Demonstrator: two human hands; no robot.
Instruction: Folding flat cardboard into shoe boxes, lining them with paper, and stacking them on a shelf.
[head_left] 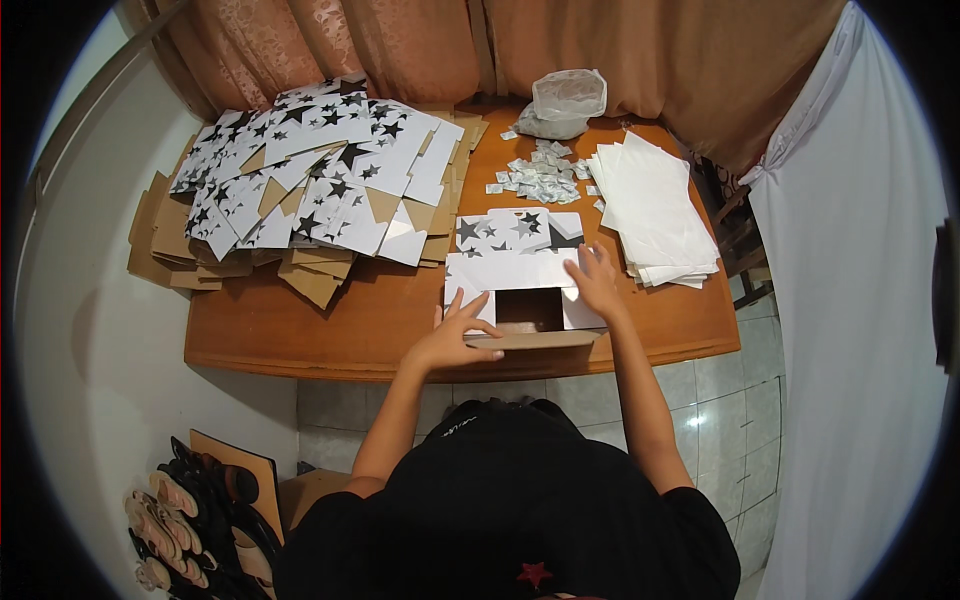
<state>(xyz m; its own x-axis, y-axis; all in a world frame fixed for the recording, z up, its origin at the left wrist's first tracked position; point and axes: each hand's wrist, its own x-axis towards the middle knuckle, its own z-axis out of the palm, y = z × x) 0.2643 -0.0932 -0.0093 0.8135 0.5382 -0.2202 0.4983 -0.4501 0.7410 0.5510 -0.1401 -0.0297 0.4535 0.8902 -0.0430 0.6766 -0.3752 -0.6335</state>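
An open cardboard box [507, 268] stands in the middle of the frame near the front edge of the table [330, 335]; its outside is white with grey and black stars, its inner side brown; a dark opening shows between the side flaps, and a brown-faced front flap [545, 342] sticks out toward the person.

The left hand [442, 342] lies at the box's lower left corner, fingers spread and not closed, some over the left side flap and the thumb beside the front flap; the right hand [598, 288] touches the right side of the box, fingers bent loosely over its edge; whether they pinch the board I cannot tell.

The box should be light, stiff along its folds but springy at the flaps; the board may crease or dent under a hard squeeze, and its smooth white face could slide a little; the side walls near the corners look the best hold, the flaps better pressed flat than pulled.

Star-printed cardboard blanks [345, 190] lie heaped at upper left; small silvery packets [545, 178] lie scattered above the box, below a translucent plastic bag [570, 97]; white sheets [655, 205] are stacked to the right.
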